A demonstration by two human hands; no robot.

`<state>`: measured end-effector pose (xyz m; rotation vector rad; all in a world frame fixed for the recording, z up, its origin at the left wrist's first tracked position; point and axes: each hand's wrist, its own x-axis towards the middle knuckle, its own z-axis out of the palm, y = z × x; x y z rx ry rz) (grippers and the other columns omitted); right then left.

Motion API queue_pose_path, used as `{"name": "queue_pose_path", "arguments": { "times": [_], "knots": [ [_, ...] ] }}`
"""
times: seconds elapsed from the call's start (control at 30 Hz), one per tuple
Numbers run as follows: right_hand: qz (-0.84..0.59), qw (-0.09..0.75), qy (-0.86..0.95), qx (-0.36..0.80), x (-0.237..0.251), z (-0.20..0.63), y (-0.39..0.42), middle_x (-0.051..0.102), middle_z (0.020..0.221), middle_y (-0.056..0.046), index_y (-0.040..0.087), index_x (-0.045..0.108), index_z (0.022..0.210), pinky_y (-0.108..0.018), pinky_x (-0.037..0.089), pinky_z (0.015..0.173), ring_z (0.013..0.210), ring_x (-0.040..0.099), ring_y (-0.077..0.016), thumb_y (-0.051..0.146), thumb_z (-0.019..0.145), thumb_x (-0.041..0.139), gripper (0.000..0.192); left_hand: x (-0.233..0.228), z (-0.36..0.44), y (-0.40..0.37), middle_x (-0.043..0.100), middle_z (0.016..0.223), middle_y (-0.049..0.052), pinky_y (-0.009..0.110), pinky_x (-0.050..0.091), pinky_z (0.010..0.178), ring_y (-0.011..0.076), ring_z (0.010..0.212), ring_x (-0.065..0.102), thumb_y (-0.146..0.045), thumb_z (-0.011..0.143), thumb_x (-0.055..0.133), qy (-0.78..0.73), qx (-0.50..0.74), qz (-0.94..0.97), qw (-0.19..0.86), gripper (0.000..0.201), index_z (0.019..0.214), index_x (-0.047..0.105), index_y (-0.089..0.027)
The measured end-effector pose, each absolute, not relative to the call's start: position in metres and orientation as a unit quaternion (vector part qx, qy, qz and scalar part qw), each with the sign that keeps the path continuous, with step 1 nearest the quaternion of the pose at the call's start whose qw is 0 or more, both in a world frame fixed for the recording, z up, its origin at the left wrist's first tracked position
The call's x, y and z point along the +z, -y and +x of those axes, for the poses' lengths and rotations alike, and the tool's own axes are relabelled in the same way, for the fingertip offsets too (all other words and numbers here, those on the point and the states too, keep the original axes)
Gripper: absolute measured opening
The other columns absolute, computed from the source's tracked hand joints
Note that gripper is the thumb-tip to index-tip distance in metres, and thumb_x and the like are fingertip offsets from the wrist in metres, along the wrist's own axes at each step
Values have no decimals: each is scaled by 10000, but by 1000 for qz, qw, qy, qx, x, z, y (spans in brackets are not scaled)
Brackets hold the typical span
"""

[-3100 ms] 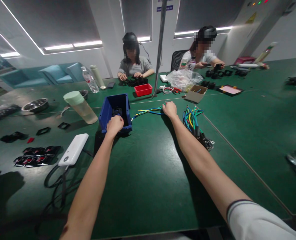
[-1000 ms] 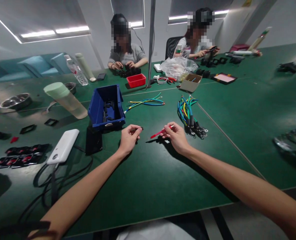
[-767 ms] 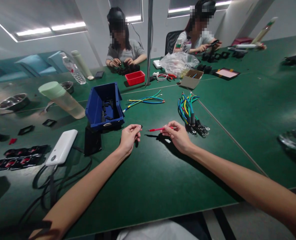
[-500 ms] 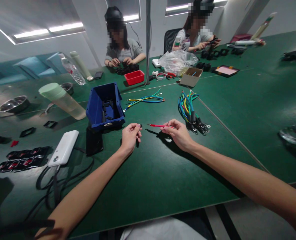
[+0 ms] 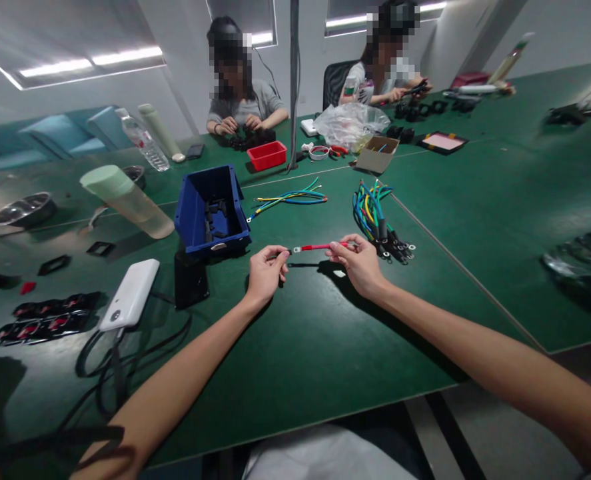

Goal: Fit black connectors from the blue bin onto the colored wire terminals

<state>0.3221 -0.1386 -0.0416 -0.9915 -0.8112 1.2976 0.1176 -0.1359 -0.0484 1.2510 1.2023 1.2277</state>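
Red wire [image 5: 317, 247] held level just above the worktop [image 5: 300, 347], between both hands. Right hand [image 5: 360, 265] pinched shut on one end. Left hand [image 5: 265, 272] closed on a small black part [image 5: 281, 253] at the wire's metal lug; contact between part and lug cannot be told. Wire judged light, thin, limp; best gripped close behind the lug. Blue bin [image 5: 210, 212] just beyond the left hand; wire bundle [image 5: 378, 220] near the right.

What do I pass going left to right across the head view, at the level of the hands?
White power bank → left hand → red wire → right hand → wire bundle
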Motion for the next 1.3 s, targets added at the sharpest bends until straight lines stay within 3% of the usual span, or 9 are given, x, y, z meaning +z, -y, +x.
{"name": "queue_pose_path", "arguments": {
  "times": [1.3],
  "knots": [
    [-444,594,386,549,-36,322,143,598,597,45,209,503,741,-204,459,472,516,591,-104,364,583,820,387,-47,117,138,537,516,-28,171,380,363,79,391,482,-436,741,671,-501,505,514,479,350,914,638,-133]
  ]
}}
